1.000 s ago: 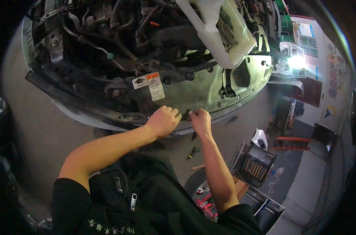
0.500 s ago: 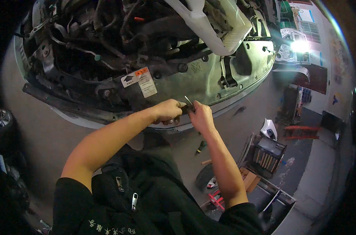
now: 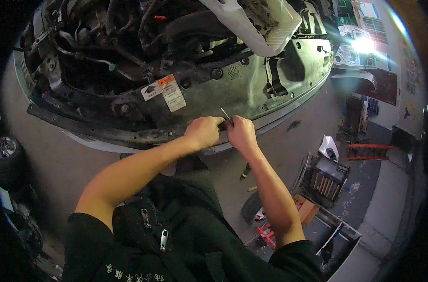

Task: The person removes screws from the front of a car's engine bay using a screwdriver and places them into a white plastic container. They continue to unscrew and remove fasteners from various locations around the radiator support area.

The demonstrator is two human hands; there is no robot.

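My left hand (image 3: 205, 131) and my right hand (image 3: 241, 134) meet at the front edge of the grimy engine-bay panel (image 3: 204, 98), fingers closed. From the right fingers a thin light metal rod (image 3: 224, 111) sticks up, tilted toward the left. My left fingertips are curled beside its lower part; what they hold is hidden. A white and orange label (image 3: 171, 94) is on the panel to the upper left of my hands. A white plastic part (image 3: 242, 26) lies across the engine bay (image 3: 115, 42) above.
A wheel with tyre (image 3: 6, 155) stands at the left. On the right are a tool rack (image 3: 324, 181), a cardboard box (image 3: 307, 209), a red metal ramp (image 3: 367, 151), white body parts (image 3: 328, 146) and a bright lamp (image 3: 363, 44). A dark tool (image 3: 245, 171) lies on the floor below the car.
The view has shifted, so the car sits higher and further left. The rod has gone from upright to tilted leftward, and my hands have turned slightly at the panel's edge.
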